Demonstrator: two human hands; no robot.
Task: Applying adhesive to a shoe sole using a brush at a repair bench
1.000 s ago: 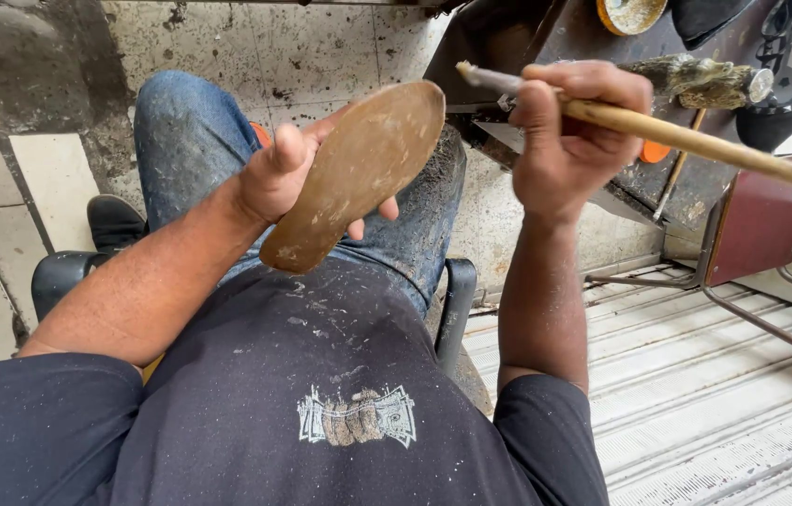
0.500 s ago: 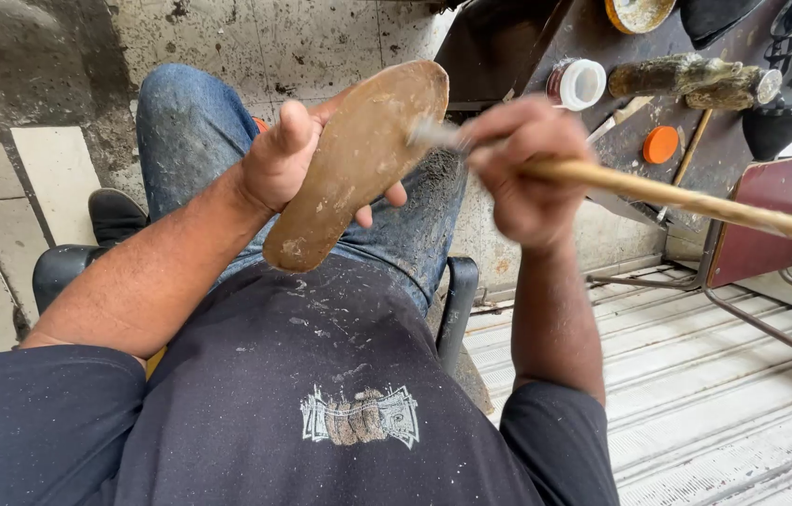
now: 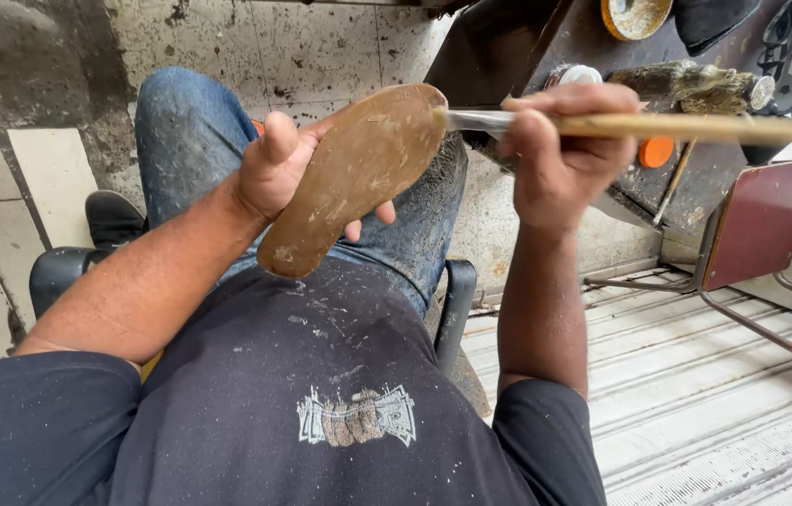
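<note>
Since half a second ago, the right hand (image 3: 560, 155) has drawn back from the brown insole (image 3: 354, 178), so the brush (image 3: 640, 126) now meets only its toe edge. The insole sits tilted above the lap in the left hand (image 3: 279, 169), thumb on top and fingers (image 3: 370, 217) curled beneath, while the right fingers are wrapped tight round the wooden handle. It looks light, thin and bendy (possibly tacky where coated), so grip it at the waist and edges.

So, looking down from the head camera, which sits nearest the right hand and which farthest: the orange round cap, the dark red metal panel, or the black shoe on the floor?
From the right hand:
1. Orange round cap, just to its right on the dark bench.
2. Dark red metal panel, farther right and lower.
3. Black shoe, far left, beyond the jeans leg.
</note>
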